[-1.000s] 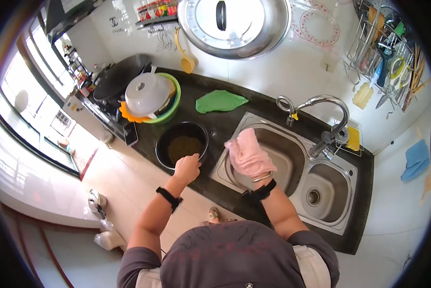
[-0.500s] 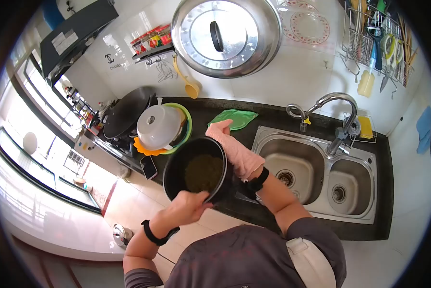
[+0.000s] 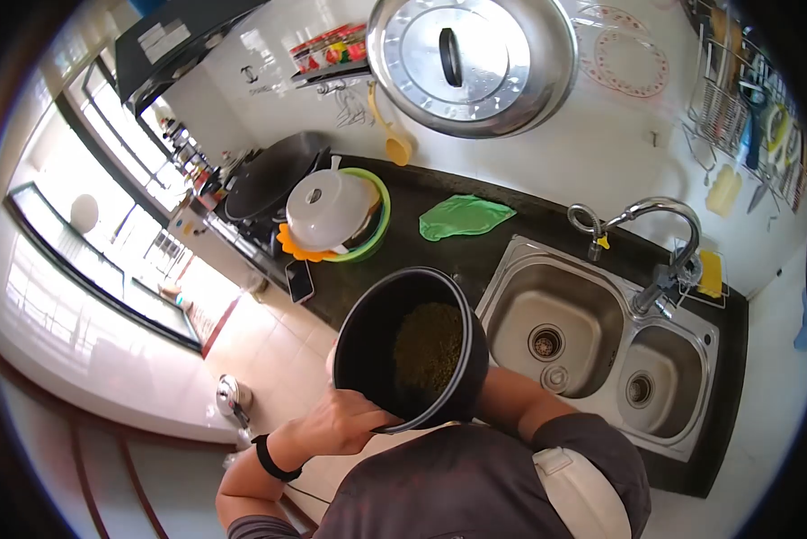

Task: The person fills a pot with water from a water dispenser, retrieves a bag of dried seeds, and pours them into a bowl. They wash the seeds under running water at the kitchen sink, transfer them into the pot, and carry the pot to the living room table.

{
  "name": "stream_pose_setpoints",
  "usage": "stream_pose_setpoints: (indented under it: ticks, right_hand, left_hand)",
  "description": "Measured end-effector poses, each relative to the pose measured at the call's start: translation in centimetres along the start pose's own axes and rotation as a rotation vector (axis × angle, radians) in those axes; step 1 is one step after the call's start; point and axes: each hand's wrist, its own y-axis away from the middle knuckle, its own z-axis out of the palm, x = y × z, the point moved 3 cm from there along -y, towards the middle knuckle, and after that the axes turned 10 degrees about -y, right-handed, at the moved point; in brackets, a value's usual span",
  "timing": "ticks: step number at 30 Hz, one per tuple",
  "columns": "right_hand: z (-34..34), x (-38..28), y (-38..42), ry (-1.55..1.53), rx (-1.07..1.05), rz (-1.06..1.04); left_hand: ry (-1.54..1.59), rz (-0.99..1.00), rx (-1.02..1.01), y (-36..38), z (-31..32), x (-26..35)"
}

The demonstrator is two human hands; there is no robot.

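Observation:
A deep black cooking pot tilts toward me in front of my body, with a layer of small greenish-brown grains in the bottom. My left hand is closed on its near rim, the thumb lying along the edge. My right forearm reaches behind the pot's right side, so the hand and its fingers are hidden. The pink cloth seen before on that hand is out of sight, apart from a possible pale edge at the pot's left.
A double sink with a curved tap lies right. On the dark counter are a green cloth, a phone and a green basin under a white lidded pot. A wok stands beyond.
The pot has come nearer my body and tips more toward me. My right hand and the pink cloth have gone from the pot's far side to behind it. The camera view has shifted.

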Motion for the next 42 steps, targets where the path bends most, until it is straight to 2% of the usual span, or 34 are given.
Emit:
stream_pose_setpoints:
  ticks: [3, 5, 8, 10, 11, 12, 13, 16, 18, 20, 21, 22, 24, 25, 26, 27, 28, 29, 31, 32, 33, 34, 36, 39, 41, 42]
  right_hand:
    - [1.7, 2.4, 0.8, 0.047, -0.037, 0.090]
    - [2.9, 3.6, 0.9, 0.094, -0.052, 0.115]
    - [6.9, 4.0, 0.1, 0.312, -0.029, -0.012]
    - [12.0, 2.1, -1.0, 0.629, 0.028, -0.167]
    - [15.7, 0.3, -1.8, 0.992, 0.099, -0.164]
    - [16.4, 1.3, -2.6, 1.171, 0.096, -0.139]
    - [17.1, 2.2, -3.3, 1.350, 0.090, -0.115]
    - [13.1, 9.6, -6.2, 1.140, 0.034, -0.059]
    - [11.1, 15.2, -8.2, 1.008, 0.012, -0.024]
    - [15.1, 20.0, -7.8, 1.337, 0.150, -0.115]
    - [15.5, 23.7, -7.0, 1.496, 0.101, -0.078]
    - [15.0, 27.2, -5.8, 1.650, 0.050, -0.055]
    - [12.3, 34.0, -4.6, 1.323, 0.010, -0.331]
    - [13.1, 36.6, -4.7, 1.338, -0.122, -0.427]
    - [14.5, 38.7, -5.1, 1.208, -0.278, -0.320]
    - [15.9, 40.9, -5.4, 1.070, -0.413, -0.193]
    - [17.6, 42.8, -6.8, 0.926, -0.624, 0.012]
    - [19.3, 44.7, -8.0, 0.783, -0.794, 0.250]
    - [20.9, 49.7, -8.3, 0.902, -1.128, 0.318]
    - [20.5, 52.2, -8.2, 0.971, -1.187, 0.324]
    - [20.0, 54.6, -8.0, 1.039, -1.250, 0.328]
    - [17.1, 57.5, -9.1, 0.959, -1.095, 0.628]
    - [15.0, 62.7, -9.3, 0.778, -0.894, 0.975]
    - [13.7, 71.2, -8.6, 0.538, -0.636, 1.221]
    - [13.2, 76.2, -7.8, 0.418, -0.480, 1.300]
    - [12.9, 78.7, -7.4, 0.383, -0.429, 1.330]
  left_hand:
    - [-0.070, -0.126, 0.123, -0.1, 1.2, 0.9]
    - [-0.311, -0.322, 0.214, 0.2, 1.8, 0.9]
    - [-0.323, -0.572, 0.190, 2.6, 2.1, 2.0]
    - [-0.378, -0.682, 0.219, 5.0, 2.0, 4.3]
    - [-0.280, -0.711, 0.188, 6.4, 2.2, 5.7]
    - [-0.173, -0.740, 0.164, 7.8, 2.6, 7.3]
    - [-0.153, -0.723, 0.252, 8.5, 2.9, 8.5]
    - [-0.217, -0.982, 0.313, 11.4, 3.5, 11.3]
    - [-0.238, -1.148, 0.437, 14.1, 3.6, 12.3]
    - [-0.294, -1.394, 0.500, 18.4, 5.6, 12.2]
    - [-0.271, -1.460, 0.602, 20.7, 6.3, 12.6]
    - [-0.236, -1.545, 0.612, 22.7, 6.4, 13.8]
    - [-0.301, -1.594, 0.537, 26.9, 7.8, 16.7]
    - [-0.244, -1.624, 0.499, 28.8, 8.1, 18.4]
    - [-0.186, -1.646, 0.465, 30.5, 8.0, 20.4]
    - [-0.171, -1.648, 0.351, 32.4, 8.3, 22.3]
    - [-0.142, -1.644, 0.249, 34.2, 8.9, 24.1]
    - [-0.162, -1.585, 0.232, 35.7, 9.3, 26.1]
    - [-0.159, -1.480, 0.249, 39.2, 10.5, 29.6]
    - [-0.174, -1.450, 0.335, 40.9, 10.6, 31.2]
    - [-0.203, -1.493, 0.266, 42.6, 11.5, 32.4]
    - [-0.236, -1.535, 0.187, 44.3, 12.3, 33.6]
    - [-0.407, -1.550, 0.125, 47.8, 13.7, 35.6]
    - [-0.519, -1.682, 0.172, 53.7, 14.6, 39.5]
    - [-0.810, -1.933, 0.295, 57.1, 15.6, 41.6]
    - [-0.842, -2.112, 0.234, 59.0, 16.9, 42.5]
